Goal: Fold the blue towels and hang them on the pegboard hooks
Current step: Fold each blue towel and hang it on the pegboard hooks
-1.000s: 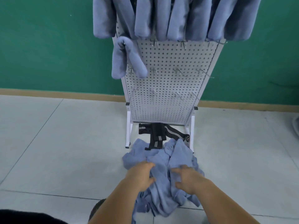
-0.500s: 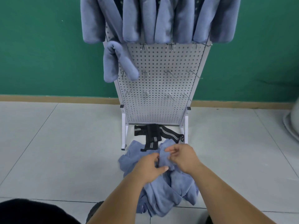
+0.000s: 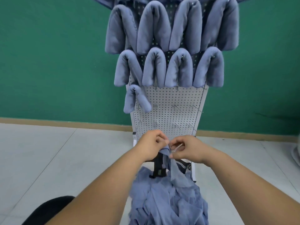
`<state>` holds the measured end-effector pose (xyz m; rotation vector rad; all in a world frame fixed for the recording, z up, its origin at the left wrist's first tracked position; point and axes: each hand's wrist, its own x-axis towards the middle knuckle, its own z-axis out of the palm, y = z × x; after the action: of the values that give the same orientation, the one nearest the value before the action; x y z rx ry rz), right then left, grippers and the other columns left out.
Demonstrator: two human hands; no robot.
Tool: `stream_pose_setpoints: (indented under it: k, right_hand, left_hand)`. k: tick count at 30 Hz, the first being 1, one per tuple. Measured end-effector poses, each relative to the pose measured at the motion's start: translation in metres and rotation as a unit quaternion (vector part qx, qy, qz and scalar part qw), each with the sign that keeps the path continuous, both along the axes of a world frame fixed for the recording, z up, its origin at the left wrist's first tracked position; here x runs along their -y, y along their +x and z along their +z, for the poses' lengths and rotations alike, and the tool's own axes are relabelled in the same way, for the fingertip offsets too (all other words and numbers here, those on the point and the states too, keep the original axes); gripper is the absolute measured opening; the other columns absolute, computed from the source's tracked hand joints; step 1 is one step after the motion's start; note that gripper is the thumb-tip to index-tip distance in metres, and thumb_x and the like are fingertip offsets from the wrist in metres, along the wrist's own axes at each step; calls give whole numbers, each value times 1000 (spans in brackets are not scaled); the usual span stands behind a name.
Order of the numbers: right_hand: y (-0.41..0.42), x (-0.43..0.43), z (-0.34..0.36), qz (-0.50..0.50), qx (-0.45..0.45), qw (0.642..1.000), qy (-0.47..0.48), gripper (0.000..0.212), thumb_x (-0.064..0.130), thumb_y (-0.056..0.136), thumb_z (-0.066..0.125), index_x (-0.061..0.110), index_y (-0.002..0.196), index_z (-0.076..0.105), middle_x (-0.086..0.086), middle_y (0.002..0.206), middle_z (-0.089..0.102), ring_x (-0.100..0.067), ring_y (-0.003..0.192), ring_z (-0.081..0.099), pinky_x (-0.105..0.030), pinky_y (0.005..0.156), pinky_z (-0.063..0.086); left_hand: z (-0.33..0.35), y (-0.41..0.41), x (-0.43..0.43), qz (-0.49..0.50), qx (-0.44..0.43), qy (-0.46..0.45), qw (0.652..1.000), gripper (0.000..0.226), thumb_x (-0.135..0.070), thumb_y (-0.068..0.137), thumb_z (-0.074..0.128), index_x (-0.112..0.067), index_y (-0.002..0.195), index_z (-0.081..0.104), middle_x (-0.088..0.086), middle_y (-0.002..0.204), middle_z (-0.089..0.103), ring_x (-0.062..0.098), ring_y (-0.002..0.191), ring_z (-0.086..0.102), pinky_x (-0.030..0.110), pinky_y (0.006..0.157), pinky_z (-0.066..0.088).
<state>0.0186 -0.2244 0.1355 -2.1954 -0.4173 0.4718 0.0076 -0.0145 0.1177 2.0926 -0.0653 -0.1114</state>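
My left hand (image 3: 151,144) and right hand (image 3: 188,149) pinch one blue towel (image 3: 174,173) corner together, low before the pegboard (image 3: 168,101); towel hangs vertical to the pile (image 3: 170,205) at its foot (neither hand nearer).

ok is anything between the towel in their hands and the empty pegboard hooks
Nothing visible does. The left hand and right hand pinch the towel below the bare hooks on the pegboard, with only open air between.
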Motion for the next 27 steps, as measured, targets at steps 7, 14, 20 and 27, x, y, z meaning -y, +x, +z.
stream_pose_setpoints:
  k: [7, 14, 20, 27]
  right_hand:
    - [8, -4, 51, 15, 170, 983, -71, 16, 41, 83, 84, 31, 90, 73, 11, 86, 76, -9, 81, 71, -34, 81, 59]
    - [13, 25, 47, -22, 149, 988, -39, 10, 21, 92, 77, 30, 88, 74, 7, 80, 73, -1, 66, 60, -19, 71, 52]
    - [29, 25, 19, 44, 167, 957, -235, 13, 19, 91, 69, 25, 79, 70, 4, 74, 70, -8, 62, 52, -11, 56, 40]
    - [46, 34, 9, -24, 138, 972, -190, 12, 25, 99, 66, 30, 88, 67, 6, 81, 70, -13, 71, 58, -27, 64, 46]
  left_hand:
    - [77, 1, 2, -48, 35, -80, 995, 13, -23, 99, 73, -11, 102, 71, -13, 60, 62, 9, 64, 53, 32, 72, 47]
    - [61, 5, -12, 0, 42, -35, 998, 17, -32, 99, 73, -18, 91, 72, -12, 56, 50, 6, 52, 38, 23, 56, 35]
    - [51, 22, -18, 82, 64, -15, 994, 18, -35, 97, 75, -23, 84, 74, -18, 61, 56, 4, 54, 47, 26, 61, 42]
    - [33, 37, -52, 132, 40, 192, 972, 16, -39, 97, 70, -29, 85, 69, -9, 88, 67, 19, 87, 65, 34, 78, 55]
